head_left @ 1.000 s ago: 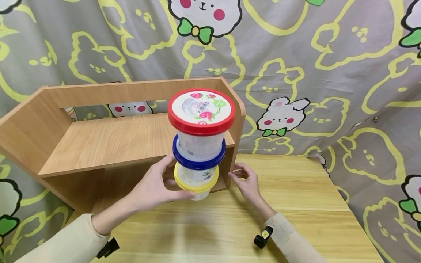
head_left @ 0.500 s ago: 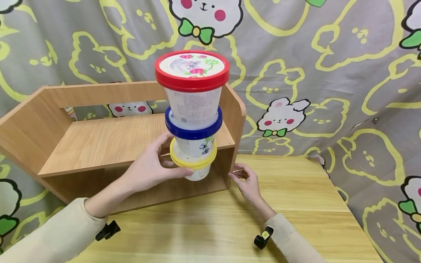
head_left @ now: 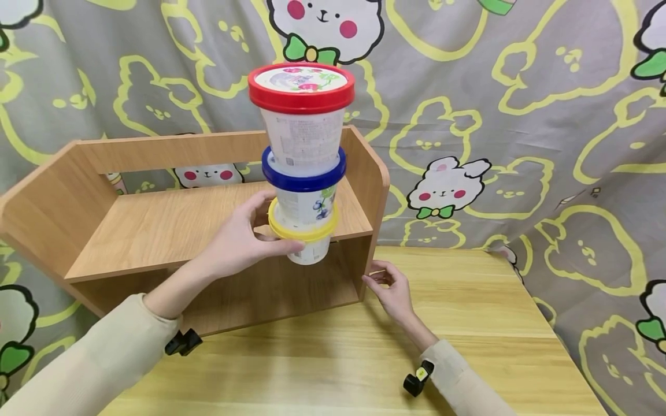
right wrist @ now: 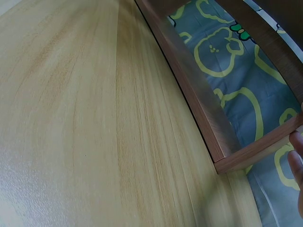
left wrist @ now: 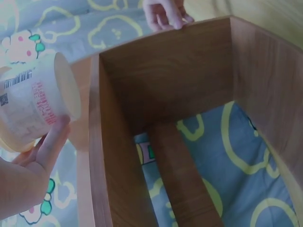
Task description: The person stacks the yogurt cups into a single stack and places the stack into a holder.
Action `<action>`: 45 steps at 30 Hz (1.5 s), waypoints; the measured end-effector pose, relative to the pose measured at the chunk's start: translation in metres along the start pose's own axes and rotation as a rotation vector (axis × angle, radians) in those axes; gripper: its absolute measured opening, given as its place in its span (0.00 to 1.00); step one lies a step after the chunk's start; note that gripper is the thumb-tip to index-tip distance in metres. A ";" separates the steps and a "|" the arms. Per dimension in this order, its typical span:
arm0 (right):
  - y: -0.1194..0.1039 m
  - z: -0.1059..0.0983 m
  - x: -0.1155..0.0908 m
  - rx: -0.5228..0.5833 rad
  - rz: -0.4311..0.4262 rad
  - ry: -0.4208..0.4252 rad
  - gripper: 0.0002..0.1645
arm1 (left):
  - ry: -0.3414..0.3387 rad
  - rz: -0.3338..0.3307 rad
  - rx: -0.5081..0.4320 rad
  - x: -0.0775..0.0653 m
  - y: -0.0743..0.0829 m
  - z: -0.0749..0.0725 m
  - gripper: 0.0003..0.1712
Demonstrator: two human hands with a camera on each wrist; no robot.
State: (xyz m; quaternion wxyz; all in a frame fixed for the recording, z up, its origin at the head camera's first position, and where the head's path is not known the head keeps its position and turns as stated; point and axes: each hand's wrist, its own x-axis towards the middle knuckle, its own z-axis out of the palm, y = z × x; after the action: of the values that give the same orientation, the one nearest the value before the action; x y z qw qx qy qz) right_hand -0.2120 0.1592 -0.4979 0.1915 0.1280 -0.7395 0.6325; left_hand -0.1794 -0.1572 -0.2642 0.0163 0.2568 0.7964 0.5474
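Note:
Three lidded tubs stand stacked in the air before the wooden shelf point(head_left: 171, 214). On top is the red-lidded tub point(head_left: 304, 138), below it the blue-lidded tub point(head_left: 296, 208), and lowest the smaller yellow-lidded tub point(head_left: 309, 252). My left hand point(head_left: 241, 240) grips the lowest tub near its yellow lid, thumb in front; the far fingers are partly hidden behind it. In the left wrist view, the held tub point(left wrist: 35, 99) shows its barcode and pale base. My right hand point(head_left: 391, 289) touches the shelf's right side panel with bent fingers; in the right wrist view only its fingertips point(right wrist: 297, 158) show.
The shelf has an upper board point(head_left: 156, 222), an open lower compartment point(head_left: 270, 289) and raised side panels. It stands on a wood-grain table point(head_left: 468, 323). A grey patterned curtain point(head_left: 442, 127) hangs behind and at both sides.
My left hand has lifted the stack of tubs upward and slightly left, from low in front of the shelf to about the upper board's height. My right hand stays at the side panel.

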 end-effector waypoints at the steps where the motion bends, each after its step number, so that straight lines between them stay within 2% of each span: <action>1: 0.000 0.000 0.000 0.000 0.000 -0.001 0.19 | 0.009 -0.002 0.013 0.002 0.000 -0.001 0.46; 10: 0.000 -0.003 0.000 0.008 0.018 -0.011 0.18 | 0.036 -0.051 0.075 0.019 -0.005 -0.008 0.46; 25: 0.000 -0.002 0.001 -0.010 0.013 -0.015 0.18 | 0.081 -0.104 0.084 0.042 -0.015 -0.013 0.45; 32: -0.001 -0.001 0.001 -0.021 0.011 -0.026 0.18 | 0.099 -0.140 0.087 0.049 -0.019 -0.017 0.45; 39: -0.001 -0.001 0.000 -0.012 0.004 -0.016 0.18 | 0.126 -0.148 0.083 0.053 -0.021 -0.021 0.46; 45: -0.002 -0.001 0.000 -0.014 -0.005 -0.015 0.18 | 0.122 -0.145 0.104 0.056 -0.025 -0.021 0.47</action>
State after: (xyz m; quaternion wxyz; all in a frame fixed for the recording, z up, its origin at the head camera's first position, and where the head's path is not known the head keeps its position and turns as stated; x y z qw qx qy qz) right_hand -0.2114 0.1600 -0.4963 0.1884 0.1334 -0.7452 0.6256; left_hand -0.2442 -0.1583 -0.2634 -0.0060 0.1651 0.8398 0.5172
